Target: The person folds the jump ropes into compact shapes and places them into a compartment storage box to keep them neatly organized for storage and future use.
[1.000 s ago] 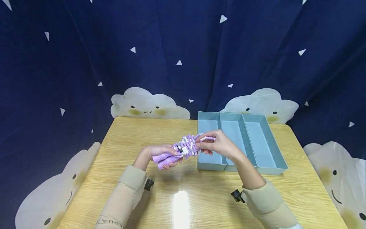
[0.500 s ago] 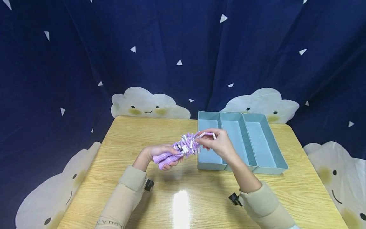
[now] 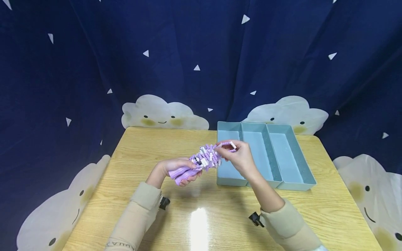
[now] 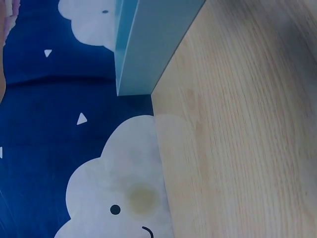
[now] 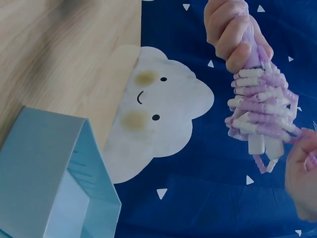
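A: What does the head view show?

B: A person's left hand (image 3: 174, 164) grips two lilac handles (image 3: 185, 176), fingers curled round them, as the right hand (image 3: 240, 157) pinches a lilac-and-white strand (image 3: 233, 144). The wound beaded rope (image 3: 207, 157) is held between the hands, above a wooden worktop (image 3: 150, 150), near the left edge of a pale-blue three-part tray (image 3: 233, 182). A navy curtain (image 3: 176, 76) printed with smiling clouds (image 3: 164, 115) hangs behind.

A: And the left wrist view?

B: Mostly worktop, curtain and the tray's side. Only slivers of a hand and the beaded rope enter at the left edge, too little to tell the grip.

A: The right wrist view?

B: The left hand's fingers wrap the handles, up top; the beaded rope bulges below, and the right hand, at the right edge, pinches its strand.
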A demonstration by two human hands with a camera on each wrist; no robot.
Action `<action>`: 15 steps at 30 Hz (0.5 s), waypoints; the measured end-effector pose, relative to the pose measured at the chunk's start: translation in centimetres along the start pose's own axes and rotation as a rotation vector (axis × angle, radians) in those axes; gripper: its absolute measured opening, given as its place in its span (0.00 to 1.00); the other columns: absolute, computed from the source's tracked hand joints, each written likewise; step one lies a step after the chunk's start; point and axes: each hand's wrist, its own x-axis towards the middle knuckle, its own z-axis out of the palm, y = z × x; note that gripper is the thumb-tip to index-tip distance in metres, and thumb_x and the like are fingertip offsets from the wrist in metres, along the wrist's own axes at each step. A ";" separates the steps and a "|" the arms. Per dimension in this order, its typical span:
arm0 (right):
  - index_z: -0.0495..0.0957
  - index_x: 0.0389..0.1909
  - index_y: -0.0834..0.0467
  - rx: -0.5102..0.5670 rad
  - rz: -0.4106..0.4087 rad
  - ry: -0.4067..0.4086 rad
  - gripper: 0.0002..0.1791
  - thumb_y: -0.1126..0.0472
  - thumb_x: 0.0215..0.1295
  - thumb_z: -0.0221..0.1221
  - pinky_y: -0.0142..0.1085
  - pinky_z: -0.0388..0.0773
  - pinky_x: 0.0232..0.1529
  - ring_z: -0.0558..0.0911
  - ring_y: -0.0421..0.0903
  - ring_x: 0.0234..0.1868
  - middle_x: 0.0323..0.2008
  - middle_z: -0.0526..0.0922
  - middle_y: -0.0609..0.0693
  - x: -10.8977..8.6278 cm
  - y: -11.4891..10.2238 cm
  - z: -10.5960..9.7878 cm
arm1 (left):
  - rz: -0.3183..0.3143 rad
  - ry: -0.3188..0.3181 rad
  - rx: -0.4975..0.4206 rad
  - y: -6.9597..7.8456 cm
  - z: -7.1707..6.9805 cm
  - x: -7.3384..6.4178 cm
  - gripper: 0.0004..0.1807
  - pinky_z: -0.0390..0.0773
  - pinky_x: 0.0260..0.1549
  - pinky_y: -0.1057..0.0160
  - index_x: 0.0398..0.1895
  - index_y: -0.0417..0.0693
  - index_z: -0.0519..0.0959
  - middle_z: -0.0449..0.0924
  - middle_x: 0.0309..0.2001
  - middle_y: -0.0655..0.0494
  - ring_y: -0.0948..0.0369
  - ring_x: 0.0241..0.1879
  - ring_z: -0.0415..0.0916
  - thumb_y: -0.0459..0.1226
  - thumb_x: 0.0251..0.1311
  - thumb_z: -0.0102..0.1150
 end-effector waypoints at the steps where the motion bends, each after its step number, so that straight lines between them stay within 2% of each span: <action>1: 0.81 0.34 0.66 0.001 -0.006 0.001 0.10 0.64 0.53 0.64 0.29 0.74 0.21 0.74 0.40 0.22 0.30 0.79 0.56 -0.1 -0.4 0.1 | -0.004 0.002 -0.003 0.0 0.0 0.0 0.13 0.66 0.14 0.73 0.40 0.37 0.62 0.66 0.23 0.56 0.67 0.17 0.65 0.37 0.65 0.26; 3: 0.80 0.35 0.68 0.000 -0.015 -0.004 0.10 0.66 0.54 0.63 0.28 0.75 0.22 0.75 0.40 0.23 0.31 0.79 0.59 -0.4 -1.1 0.2 | -0.008 0.006 -0.004 0.0 0.1 0.1 0.13 0.66 0.14 0.73 0.39 0.38 0.62 0.66 0.23 0.56 0.67 0.17 0.65 0.36 0.65 0.25; 7: 0.80 0.36 0.67 0.036 0.003 -0.009 0.13 0.61 0.55 0.63 0.30 0.76 0.23 0.76 0.40 0.23 0.29 0.80 0.58 -0.1 0.2 0.2 | -0.005 0.012 0.011 -0.4 -0.2 0.2 0.14 0.66 0.14 0.73 0.39 0.40 0.64 0.66 0.23 0.56 0.67 0.16 0.64 0.36 0.65 0.23; 10: 0.79 0.37 0.67 0.156 0.028 -0.038 0.14 0.59 0.56 0.63 0.30 0.78 0.27 0.77 0.40 0.25 0.29 0.81 0.53 0.4 1.6 0.0 | -0.002 0.016 0.015 -0.4 -0.2 0.3 0.14 0.66 0.14 0.73 0.39 0.41 0.64 0.66 0.23 0.56 0.67 0.17 0.65 0.35 0.65 0.23; 15: 0.73 0.44 0.74 0.379 0.036 -0.123 0.15 0.68 0.59 0.58 0.30 0.79 0.33 0.79 0.38 0.28 0.31 0.81 0.49 0.4 2.0 -0.2 | -0.002 0.025 0.008 -0.2 0.4 0.2 0.13 0.67 0.14 0.73 0.38 0.40 0.64 0.66 0.23 0.56 0.67 0.17 0.65 0.35 0.65 0.25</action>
